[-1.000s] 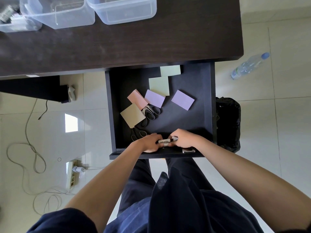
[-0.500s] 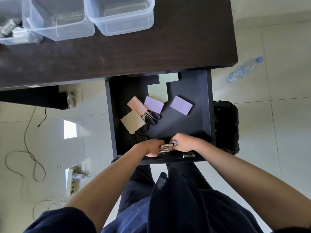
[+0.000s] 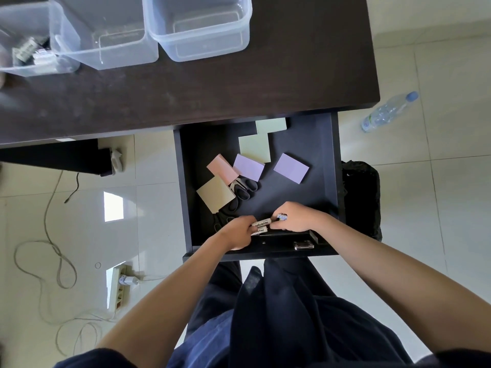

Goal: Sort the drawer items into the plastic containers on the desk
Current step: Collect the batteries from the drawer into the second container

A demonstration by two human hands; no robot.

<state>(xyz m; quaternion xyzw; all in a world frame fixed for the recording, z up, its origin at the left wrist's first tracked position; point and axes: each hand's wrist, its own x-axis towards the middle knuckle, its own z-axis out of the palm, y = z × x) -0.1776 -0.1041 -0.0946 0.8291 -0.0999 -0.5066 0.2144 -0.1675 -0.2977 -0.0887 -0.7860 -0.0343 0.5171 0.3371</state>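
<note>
The open dark drawer (image 3: 183,187) holds several sticky-note pads: pink (image 3: 221,170), two purple (image 3: 291,168), green (image 3: 254,148) and tan (image 3: 215,193), plus black-handled scissors (image 3: 243,188). At the drawer's front, my left hand (image 3: 237,233) grips white markers (image 3: 261,226) and my right hand (image 3: 293,217) holds another marker at its blue-capped end (image 3: 282,217). Three clear plastic containers stand on the dark desk (image 3: 239,86): the left one (image 3: 32,51) holds small items, the middle (image 3: 106,35) and right (image 3: 202,25) ones look empty.
A second pair of scissors (image 3: 221,221) lies by my left wrist. A small metal clip (image 3: 303,245) sits at the drawer's front right. A black bin (image 3: 361,197) stands right of the drawer, a water bottle (image 3: 388,112) lies on the floor, and cables with a power strip (image 3: 117,285) lie left.
Both hands stay at the drawer's front on the markers, gathering them closer together. The camera has tilted so more of the desk and containers shows.
</note>
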